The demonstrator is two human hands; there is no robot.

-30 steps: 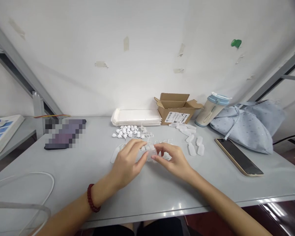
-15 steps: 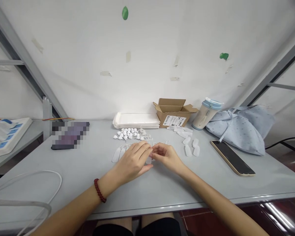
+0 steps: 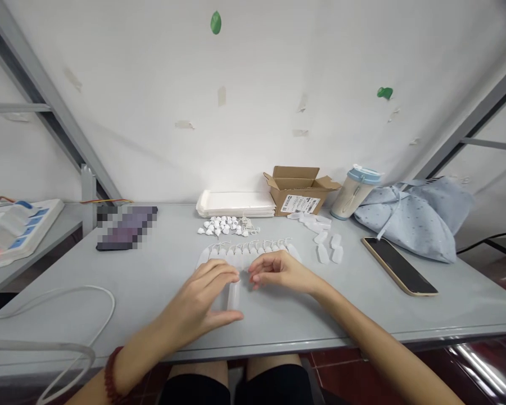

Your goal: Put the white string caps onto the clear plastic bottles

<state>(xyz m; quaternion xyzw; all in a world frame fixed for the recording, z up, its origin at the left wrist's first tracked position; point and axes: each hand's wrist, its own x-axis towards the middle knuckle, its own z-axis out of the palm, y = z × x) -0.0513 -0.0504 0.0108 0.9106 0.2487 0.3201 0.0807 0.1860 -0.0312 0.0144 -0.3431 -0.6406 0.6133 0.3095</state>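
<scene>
On the smooth grey table (image 3: 278,323), one slender, translucent plastic piece (image 3: 233,297) sits between the thumb and fingers of the left hand (image 3: 198,298), spread wide around it (whether they grip it, I cannot tell). The right hand (image 3: 280,273) curls loosely nearby; any pinch is unclear. Beyond lie one row of translucent tags (image 3: 239,259), knobbly white caps (image 3: 223,227) and, rightward, four flat loose pieces (image 3: 322,254).
</scene>
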